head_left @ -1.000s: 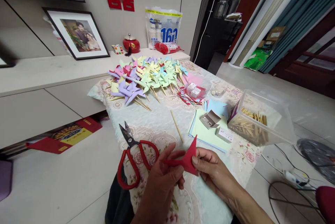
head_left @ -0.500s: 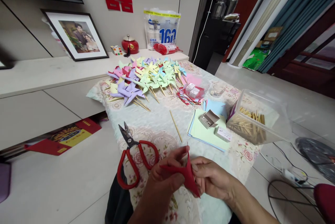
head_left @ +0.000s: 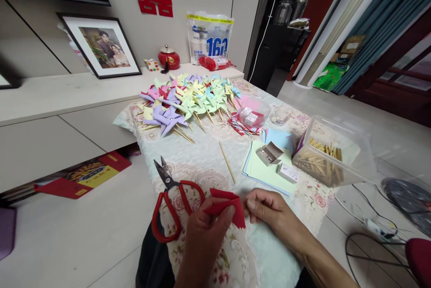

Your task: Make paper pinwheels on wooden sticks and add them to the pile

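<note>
Folded red paper [head_left: 237, 211] with a jagged lower right edge is pinched between the thumb and fingers of my left hand [head_left: 210, 223]. Just right of it, my right hand [head_left: 269, 209] has its fingers curled and thumb pressed in; whether the fingertips touch the paper edge or hold something small, I cannot make out. Red-handled scissors [head_left: 173, 193] lie left of my left hand, blades pointing away. A thin wooden stick [head_left: 227, 162] lies beyond the paper. Many finished paper pinwheels [head_left: 188, 99] on sticks are piled at the far end of the table.
On the right, coloured paper sheets [head_left: 252, 171] carry an open small box [head_left: 269, 153] and a white box [head_left: 288, 172]. A clear plastic bin [head_left: 353, 166] holds wooden sticks [head_left: 319, 162]. Beyond lie a plastic bag [head_left: 261, 112] and patterned strips [head_left: 244, 126] on the floral tablecloth [head_left: 215, 144].
The red paper has turned from standing creased between both hands to lying flatter, folded over, in my left hand. My right hand has shifted slightly up and right, off the paper's face.
</note>
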